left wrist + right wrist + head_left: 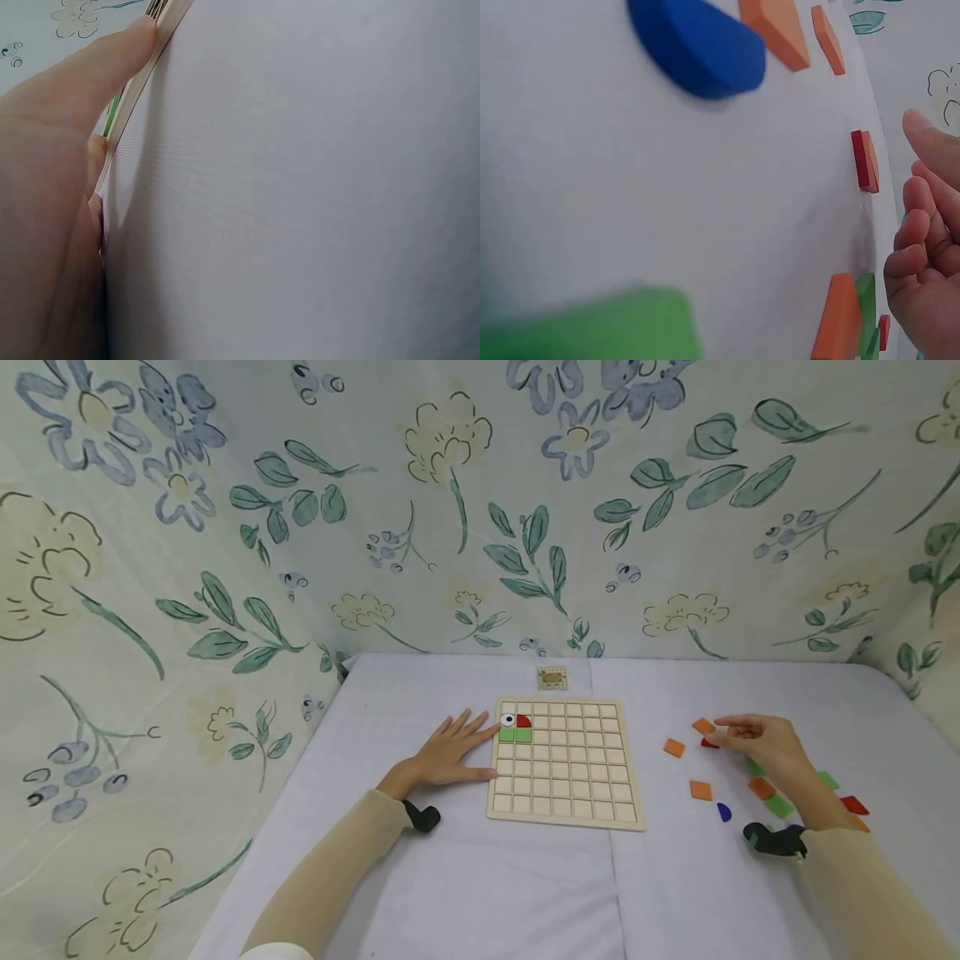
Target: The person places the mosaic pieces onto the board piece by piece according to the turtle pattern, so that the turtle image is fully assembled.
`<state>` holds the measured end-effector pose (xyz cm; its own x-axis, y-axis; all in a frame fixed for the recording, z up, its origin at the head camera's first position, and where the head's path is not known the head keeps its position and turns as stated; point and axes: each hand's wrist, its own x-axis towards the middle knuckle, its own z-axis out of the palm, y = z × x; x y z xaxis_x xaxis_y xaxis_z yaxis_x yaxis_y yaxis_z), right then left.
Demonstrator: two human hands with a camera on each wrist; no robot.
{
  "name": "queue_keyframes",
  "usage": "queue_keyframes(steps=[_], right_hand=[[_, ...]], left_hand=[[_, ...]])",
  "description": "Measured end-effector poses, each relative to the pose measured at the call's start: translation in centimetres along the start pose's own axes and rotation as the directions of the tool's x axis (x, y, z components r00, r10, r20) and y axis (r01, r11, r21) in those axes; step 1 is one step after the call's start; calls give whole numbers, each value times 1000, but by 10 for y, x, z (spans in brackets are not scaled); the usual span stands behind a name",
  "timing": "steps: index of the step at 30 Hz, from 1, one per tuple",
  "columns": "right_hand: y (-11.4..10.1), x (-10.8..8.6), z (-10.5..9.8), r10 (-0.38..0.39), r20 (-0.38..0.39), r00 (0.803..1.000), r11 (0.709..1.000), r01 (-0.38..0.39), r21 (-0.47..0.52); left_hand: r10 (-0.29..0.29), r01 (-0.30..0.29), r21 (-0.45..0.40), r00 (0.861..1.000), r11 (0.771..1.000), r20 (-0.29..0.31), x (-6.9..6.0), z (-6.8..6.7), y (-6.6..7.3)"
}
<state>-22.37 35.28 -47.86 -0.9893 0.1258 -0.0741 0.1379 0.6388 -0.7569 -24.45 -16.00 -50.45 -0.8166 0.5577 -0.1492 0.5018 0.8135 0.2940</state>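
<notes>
From my feed, the left hand [447, 757] rests splayed at the board's [562, 789] nine-o'clock edge; the right hand [765, 747], loosely curled and gripping nothing, hovers by the red tile [708, 743] at the board's three o'clock. I'd expect that tile to be light, stiff and smooth, best pinched by opposite side edges. I can't read any brand or writing.

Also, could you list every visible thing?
Square wooden grid board: one, pale, centre.
Round eye tile: one, white, on board.
Curved tile: one, red, on board.
Square tiles: two, green, on board.
Loose flat pieces: at least five orange, three green, two red, right side.
Semicircular piece: one, blue, right.
Small card: one, multicoloured, beyond board.
Table cloth: one, white, underneath.
Floral fabric: one, pale, behind.
Wrist devices: two, black, on wrists.
Sleeves: two, beige, on arms.
Left hand: one, touching board.
Right hand: one, near loose pieces.
</notes>
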Motion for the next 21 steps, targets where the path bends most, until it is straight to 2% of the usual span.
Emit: queue_keyframes(steps=[5, 12, 21], right_hand=[[5, -2, -1, 16, -12, 1000, 1000, -16, -24], [13, 0, 0, -39, -2, 999, 998, 39, -51], [14, 4, 2, -35, 15, 999, 997, 36, -66]], left_hand=[[2, -2, -3, 1000, 1000, 3, 0, 2, -2], [-3, 3, -13, 1000, 1000, 8, 0, 3, -2], [-5, 5, -7, 1000, 1000, 0, 0, 0, -1]])
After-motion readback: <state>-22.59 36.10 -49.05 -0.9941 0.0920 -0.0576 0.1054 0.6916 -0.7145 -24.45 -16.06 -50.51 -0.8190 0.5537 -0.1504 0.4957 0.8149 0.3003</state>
